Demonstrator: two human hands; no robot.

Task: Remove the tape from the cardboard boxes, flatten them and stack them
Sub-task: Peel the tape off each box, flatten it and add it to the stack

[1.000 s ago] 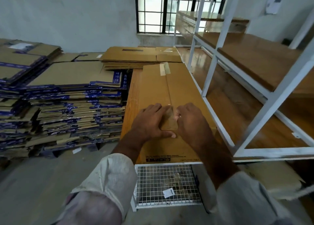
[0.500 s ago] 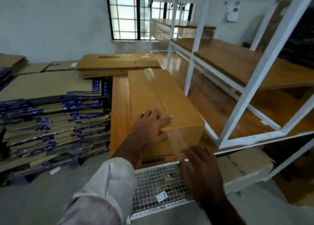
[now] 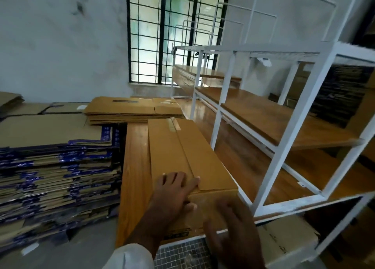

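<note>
The cardboard box (image 3: 188, 159) is laid on the wooden shelf (image 3: 135, 167). Its near top edge is pressed by the left hand (image 3: 172, 195), fingers straight. The right hand (image 3: 233, 232) is blurred below; its grip cannot be told.

Print on the cardboard box (image 3: 182, 147) is too blurred to read.

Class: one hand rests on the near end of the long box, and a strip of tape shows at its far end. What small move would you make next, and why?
Probably reach the right hand to the tape strip at the far end of the cardboard box and peel it. The left hand lies flat on the near end, steadying the box, which stands unflattened with that strip across its seam.
</note>
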